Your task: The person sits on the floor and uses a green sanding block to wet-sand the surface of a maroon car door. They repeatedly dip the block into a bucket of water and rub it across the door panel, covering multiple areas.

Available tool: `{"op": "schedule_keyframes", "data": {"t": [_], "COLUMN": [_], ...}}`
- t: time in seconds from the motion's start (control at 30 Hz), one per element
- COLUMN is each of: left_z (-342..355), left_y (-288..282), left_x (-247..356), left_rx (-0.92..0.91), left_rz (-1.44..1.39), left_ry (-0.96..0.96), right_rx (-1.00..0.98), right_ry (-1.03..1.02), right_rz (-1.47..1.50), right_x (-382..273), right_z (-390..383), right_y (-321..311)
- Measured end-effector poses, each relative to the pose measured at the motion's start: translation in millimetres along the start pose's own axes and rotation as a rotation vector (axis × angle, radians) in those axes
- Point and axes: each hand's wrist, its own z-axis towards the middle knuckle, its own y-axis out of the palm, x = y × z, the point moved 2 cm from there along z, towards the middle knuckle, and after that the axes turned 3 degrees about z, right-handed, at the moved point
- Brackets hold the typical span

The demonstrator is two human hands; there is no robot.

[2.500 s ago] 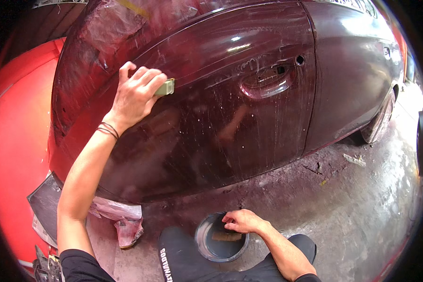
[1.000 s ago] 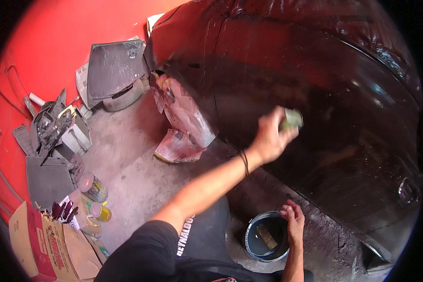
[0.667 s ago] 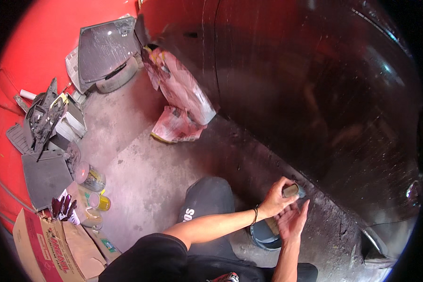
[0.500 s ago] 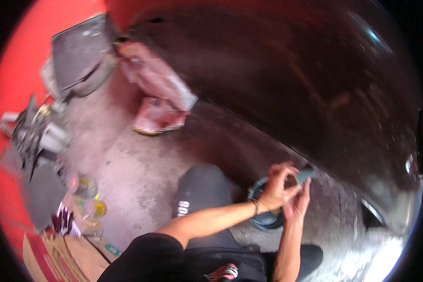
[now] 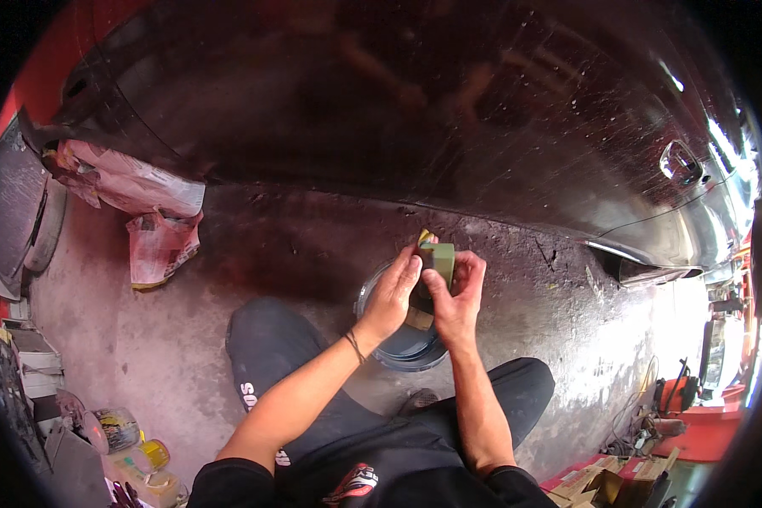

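Observation:
My left hand (image 5: 391,296) and my right hand (image 5: 459,296) both grip a green block (image 5: 438,252), with something yellow (image 5: 425,236) and a dark piece, perhaps sandpaper, at its left side. They hold it over a dark round bucket (image 5: 411,357) between my legs, in which a tan piece (image 5: 419,318) shows below my fingers. My left fingertips are partly hidden behind the block. Beyond the bucket rises the dark maroon car door (image 5: 398,102), streaked and speckled.
Crumpled masking paper (image 5: 161,250) hangs at the car's lower left. Grey panels (image 5: 8,207), cans (image 5: 118,427) and clutter line the left edge. At the right are a red tub (image 5: 703,427), cables (image 5: 626,423) and cardboard (image 5: 631,474). Concrete floor (image 5: 593,339) lies around my legs.
My left hand has come down from the door with the block to over the bucket. My right hand has risen from the bucket and joined it on the block. The view has swung round.

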Motion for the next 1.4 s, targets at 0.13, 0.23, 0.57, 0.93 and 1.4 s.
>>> {"op": "schedule_keyframes", "data": {"t": [0.13,0.23,0.57,0.93,1.4], "left_z": [-1.2,-1.8,3.4,5.6,3.6], "left_y": [5.9,15.2,13.3,10.3,23.7], "left_x": [4.1,8.8,-2.3,-15.3,-7.1], "left_rx": [-0.013,0.083,0.010,0.028,-0.042], "left_rz": [-0.338,-0.422,-0.465,-0.289,-0.581], "left_ry": [-0.018,-0.025,-0.110,-0.164,-0.213], "right_rx": [0.077,0.087,0.053,0.108,0.119], "right_ry": [-0.256,-0.363,-0.201,-0.171,-0.203], "right_rz": [-0.260,-0.257,-0.389,-0.388,-0.382], "right_x": [-8.6,-12.4,-24.2,-21.9,-17.0], "right_z": [-22.4,-27.0,-23.7,-13.8,-17.1], "right_y": [20.1,22.8,11.7,9.7,2.3]}}
